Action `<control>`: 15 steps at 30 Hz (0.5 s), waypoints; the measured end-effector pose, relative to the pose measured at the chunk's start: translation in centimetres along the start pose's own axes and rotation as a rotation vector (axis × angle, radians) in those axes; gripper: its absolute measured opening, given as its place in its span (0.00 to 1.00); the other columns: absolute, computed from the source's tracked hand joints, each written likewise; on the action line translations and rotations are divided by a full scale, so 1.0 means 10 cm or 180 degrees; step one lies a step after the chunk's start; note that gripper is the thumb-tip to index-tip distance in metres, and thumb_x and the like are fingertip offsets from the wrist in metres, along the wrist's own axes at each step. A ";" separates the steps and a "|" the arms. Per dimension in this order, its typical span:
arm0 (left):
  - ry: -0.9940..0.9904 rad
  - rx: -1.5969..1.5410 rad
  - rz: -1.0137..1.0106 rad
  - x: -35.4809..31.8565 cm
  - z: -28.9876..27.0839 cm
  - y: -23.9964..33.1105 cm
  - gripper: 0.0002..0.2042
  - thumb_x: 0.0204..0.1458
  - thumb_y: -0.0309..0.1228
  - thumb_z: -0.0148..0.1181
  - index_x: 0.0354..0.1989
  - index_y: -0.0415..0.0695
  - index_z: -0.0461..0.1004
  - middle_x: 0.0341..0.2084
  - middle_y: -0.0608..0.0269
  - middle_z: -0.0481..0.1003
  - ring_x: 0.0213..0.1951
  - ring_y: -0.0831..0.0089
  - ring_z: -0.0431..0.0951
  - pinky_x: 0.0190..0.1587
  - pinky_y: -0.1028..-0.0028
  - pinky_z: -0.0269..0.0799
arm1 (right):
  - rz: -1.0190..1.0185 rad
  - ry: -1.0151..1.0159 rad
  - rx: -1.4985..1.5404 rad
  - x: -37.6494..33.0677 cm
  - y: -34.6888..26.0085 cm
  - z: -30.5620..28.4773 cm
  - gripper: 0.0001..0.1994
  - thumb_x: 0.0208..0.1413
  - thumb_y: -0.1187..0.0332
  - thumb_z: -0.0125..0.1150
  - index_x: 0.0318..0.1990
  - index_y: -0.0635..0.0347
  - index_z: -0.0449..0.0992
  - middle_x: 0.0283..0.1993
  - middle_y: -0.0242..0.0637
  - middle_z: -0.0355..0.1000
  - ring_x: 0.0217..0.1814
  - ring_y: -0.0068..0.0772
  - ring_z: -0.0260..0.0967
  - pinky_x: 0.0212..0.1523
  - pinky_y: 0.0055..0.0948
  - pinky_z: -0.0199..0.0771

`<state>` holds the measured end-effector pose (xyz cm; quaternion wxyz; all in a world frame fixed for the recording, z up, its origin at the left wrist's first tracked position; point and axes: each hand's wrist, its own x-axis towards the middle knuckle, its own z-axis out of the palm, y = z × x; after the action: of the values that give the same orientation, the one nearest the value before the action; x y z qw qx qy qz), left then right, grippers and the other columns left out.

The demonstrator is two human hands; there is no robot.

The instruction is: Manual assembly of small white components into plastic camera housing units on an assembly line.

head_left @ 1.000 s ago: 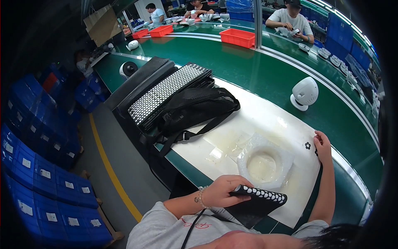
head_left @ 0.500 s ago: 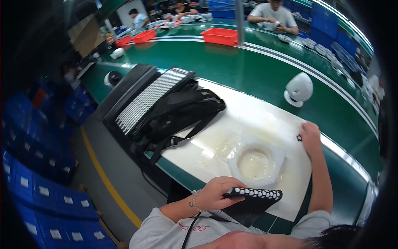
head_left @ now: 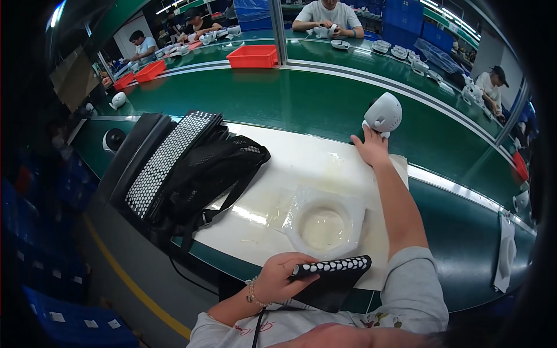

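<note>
Right hand (head_left: 371, 148) is stretched out flat on the far edge of the white mat (head_left: 301, 168), fingers (head_left: 364, 134) spread and touching the base of the white dome-shaped device (head_left: 384, 113). It is not gripped, just fingertip contact.

The device sits on the green surface (head_left: 290, 98) right at the mat's far corner. It looks like a smooth, glossy rounded plastic shell with a small base and 1 darker detail low on the front. My read: light, rigid, slippery on the curve. Best taken low around the base or cupped over the dome, since a pinch on the round top would likely slide. The finish probably scuffs, so set it down softly.

Left hand (head_left: 281, 277) is near the body, fingers curled around a black perforated tray (head_left: 333, 269) with white dots, pinching its near end. The tray looks thin and stiff.

Between the hands is 1 white moulded nest (head_left: 322, 223) under clear film. A black mesh bag (head_left: 203, 168) lies at the left.
</note>
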<state>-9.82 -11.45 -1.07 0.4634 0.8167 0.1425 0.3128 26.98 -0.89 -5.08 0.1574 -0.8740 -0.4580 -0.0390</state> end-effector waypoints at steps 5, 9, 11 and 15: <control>0.0080 0.0037 -0.0188 -0.01 0.00 0.03 0.12 0.36 0.21 0.63 0.33 0.38 0.74 0.30 0.57 0.75 0.32 0.66 0.77 0.35 0.75 0.71 | -0.0249 0.0996 0.0063 -0.03 0.12 -0.03 0.21 0.50 0.60 0.54 0.50 0.58 0.64 0.52 0.40 0.62 0.55 0.44 0.56 0.55 0.44 0.51; 0.0135 -0.0104 -0.0370 0.00 0.00 0.05 0.12 0.37 0.22 0.63 0.33 0.38 0.74 0.30 0.56 0.75 0.32 0.68 0.76 0.35 0.76 0.70 | -0.1474 0.2226 0.0793 -0.13 0.32 -0.29 0.12 0.46 0.69 0.59 0.38 0.62 0.70 0.40 0.42 0.68 0.44 0.48 0.63 0.43 0.39 0.62; 0.0131 -0.0108 -0.0416 0.01 0.01 0.03 0.12 0.37 0.22 0.63 0.33 0.38 0.74 0.30 0.56 0.75 0.31 0.69 0.76 0.35 0.77 0.70 | -0.1672 0.2721 0.0572 -0.33 0.13 -0.66 0.10 0.50 0.68 0.58 0.37 0.63 0.69 0.35 0.40 0.69 0.37 0.37 0.67 0.38 0.30 0.65; 0.0195 -0.0211 -0.0309 0.00 -0.03 -0.02 0.12 0.36 0.21 0.64 0.32 0.37 0.74 0.29 0.56 0.75 0.30 0.69 0.76 0.34 0.76 0.70 | -0.0490 0.1076 0.2743 -0.91 -0.37 -1.19 0.09 0.55 0.67 0.53 0.39 0.63 0.68 0.31 0.30 0.69 0.30 0.14 0.65 0.31 0.17 0.64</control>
<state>-10.01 -11.19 -1.17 0.5002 0.7832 0.1857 0.3193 19.63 -9.81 5.17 0.5750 -0.6739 -0.4639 0.0013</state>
